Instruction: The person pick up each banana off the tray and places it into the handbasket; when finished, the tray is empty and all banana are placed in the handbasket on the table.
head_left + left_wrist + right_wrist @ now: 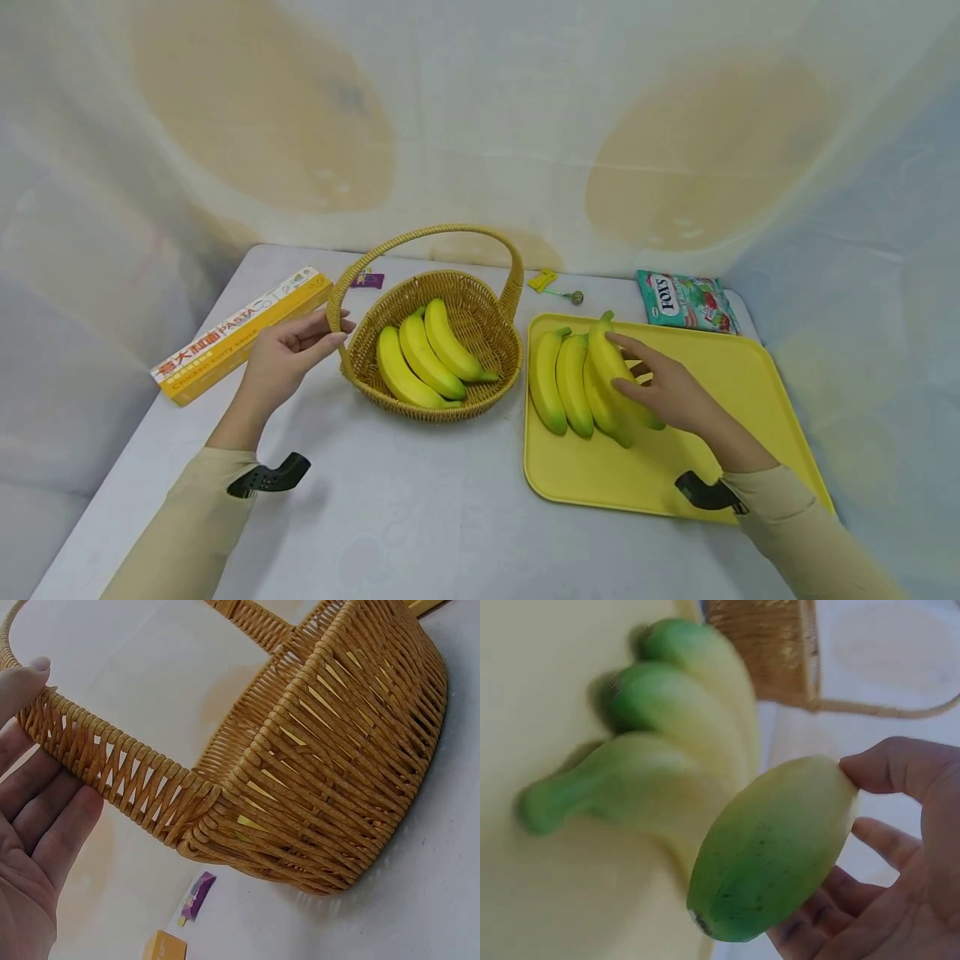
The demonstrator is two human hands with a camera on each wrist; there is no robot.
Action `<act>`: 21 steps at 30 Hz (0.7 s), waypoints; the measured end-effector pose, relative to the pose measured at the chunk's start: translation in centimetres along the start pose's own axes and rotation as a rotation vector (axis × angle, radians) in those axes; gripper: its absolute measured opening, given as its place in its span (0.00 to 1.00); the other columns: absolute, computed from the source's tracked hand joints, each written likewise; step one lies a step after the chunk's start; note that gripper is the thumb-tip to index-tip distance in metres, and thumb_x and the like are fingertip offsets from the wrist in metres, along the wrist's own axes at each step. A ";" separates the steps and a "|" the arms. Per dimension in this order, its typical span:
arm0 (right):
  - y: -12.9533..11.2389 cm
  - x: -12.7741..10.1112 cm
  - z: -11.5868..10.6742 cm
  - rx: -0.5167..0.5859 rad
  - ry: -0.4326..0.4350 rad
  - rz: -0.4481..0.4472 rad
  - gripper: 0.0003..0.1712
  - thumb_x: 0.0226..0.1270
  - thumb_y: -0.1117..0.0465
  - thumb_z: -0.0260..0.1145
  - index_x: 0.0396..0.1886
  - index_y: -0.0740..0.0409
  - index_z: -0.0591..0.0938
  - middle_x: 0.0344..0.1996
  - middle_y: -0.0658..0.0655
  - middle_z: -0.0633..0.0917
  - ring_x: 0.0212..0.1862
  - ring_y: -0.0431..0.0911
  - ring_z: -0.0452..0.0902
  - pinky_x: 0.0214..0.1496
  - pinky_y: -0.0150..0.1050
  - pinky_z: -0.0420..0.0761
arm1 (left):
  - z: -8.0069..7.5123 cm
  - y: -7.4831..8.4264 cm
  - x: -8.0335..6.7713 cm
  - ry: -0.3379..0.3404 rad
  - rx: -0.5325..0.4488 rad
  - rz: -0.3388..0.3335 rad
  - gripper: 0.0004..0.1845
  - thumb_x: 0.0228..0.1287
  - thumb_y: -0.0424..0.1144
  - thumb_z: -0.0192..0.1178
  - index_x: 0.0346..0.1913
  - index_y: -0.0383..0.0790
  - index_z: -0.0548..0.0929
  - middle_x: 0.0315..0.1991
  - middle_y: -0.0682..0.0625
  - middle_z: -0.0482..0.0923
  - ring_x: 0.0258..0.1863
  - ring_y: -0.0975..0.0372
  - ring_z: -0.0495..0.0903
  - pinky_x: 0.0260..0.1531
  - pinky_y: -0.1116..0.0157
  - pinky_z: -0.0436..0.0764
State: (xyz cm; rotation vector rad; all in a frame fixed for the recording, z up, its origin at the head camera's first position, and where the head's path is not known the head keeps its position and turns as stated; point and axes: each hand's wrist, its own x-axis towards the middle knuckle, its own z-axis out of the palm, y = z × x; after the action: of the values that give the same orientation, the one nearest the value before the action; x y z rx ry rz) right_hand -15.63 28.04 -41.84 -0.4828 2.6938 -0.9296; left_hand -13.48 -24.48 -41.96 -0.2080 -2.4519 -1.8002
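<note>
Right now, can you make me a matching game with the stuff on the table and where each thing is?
Things:
1. wicker basket
2. yellow tray
3. pasta box
4. candy bag

Places:
A. at the back right, behind the tray
B. at the table's left edge
C. under the bunch of bananas that the right hand touches
D. its handle touched by the left hand, three bananas inside

Pairs: 1-D, 2-C, 3-B, 4-A
</note>
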 end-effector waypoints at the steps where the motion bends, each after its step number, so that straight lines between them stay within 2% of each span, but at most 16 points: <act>1: -0.5 0.0 0.0 0.016 -0.008 -0.015 0.39 0.77 0.53 0.63 0.81 0.49 0.59 0.67 0.65 0.74 0.59 0.59 0.76 0.57 0.58 0.81 | 0.0 0.0 0.0 0.000 -0.001 0.000 0.25 0.71 0.43 0.66 0.65 0.33 0.80 0.52 0.48 0.87 0.52 0.67 0.84 0.52 0.74 0.80; 11: -5.5 0.7 -0.2 0.162 -0.159 -0.185 0.34 0.78 0.57 0.62 0.79 0.45 0.64 0.71 0.57 0.71 0.60 0.53 0.75 0.57 0.55 0.78 | 0.0 0.0 0.0 0.003 -0.021 -0.005 0.24 0.70 0.43 0.66 0.64 0.36 0.81 0.52 0.50 0.87 0.53 0.67 0.84 0.53 0.74 0.80; 17: -8.1 2.6 0.7 0.196 -0.223 -0.265 0.35 0.77 0.56 0.64 0.79 0.42 0.65 0.75 0.53 0.67 0.63 0.51 0.74 0.58 0.51 0.80 | 0.0 0.0 0.0 -0.002 -0.020 0.002 0.24 0.71 0.42 0.66 0.65 0.34 0.80 0.52 0.50 0.87 0.53 0.67 0.84 0.53 0.74 0.80; 21: -9.8 4.3 1.8 0.198 -0.257 -0.301 0.35 0.76 0.55 0.64 0.79 0.42 0.65 0.74 0.53 0.68 0.66 0.51 0.73 0.57 0.49 0.81 | 0.1 0.0 0.1 0.000 -0.023 -0.002 0.24 0.71 0.42 0.66 0.65 0.35 0.80 0.51 0.51 0.87 0.53 0.68 0.84 0.53 0.74 0.80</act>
State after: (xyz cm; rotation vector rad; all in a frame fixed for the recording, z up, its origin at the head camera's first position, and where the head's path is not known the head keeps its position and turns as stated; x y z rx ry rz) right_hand -16.70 18.17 -37.60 -0.9135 2.3094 -1.1113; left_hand -13.55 -24.40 -41.99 -0.2073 -2.4335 -1.8306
